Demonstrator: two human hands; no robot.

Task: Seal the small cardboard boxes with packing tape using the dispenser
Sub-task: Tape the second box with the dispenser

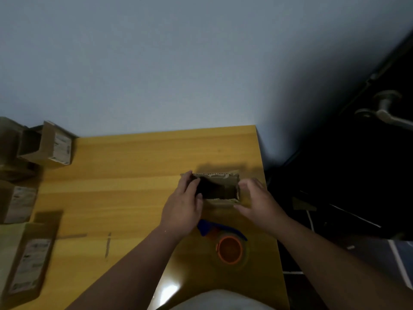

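Both hands are on the small cardboard box (220, 186) near the right edge of the yellow wooden table (125, 166). Left hand (184, 204) grips the box's left end, fingers curled over the rim and down into the dark opening. Right hand (257, 201) sits at the right end, fingers relaxed and spread along the wall, thumb reaching under the near corner; whether it truly clamps the box, I cannot tell. The box is open on top, flaps not closed, a perforated strip showing along its far edge. Just behind the hands, nearer the person, lies the tape dispenser (225, 238), blue body, orange hub, clear roll, flat on the table and untouched. Over on the left, several more labelled cardboard boxes (48, 145) are stacked along the table's edge, blurred. A dark door with a metal handle (384, 110) stands at the right.
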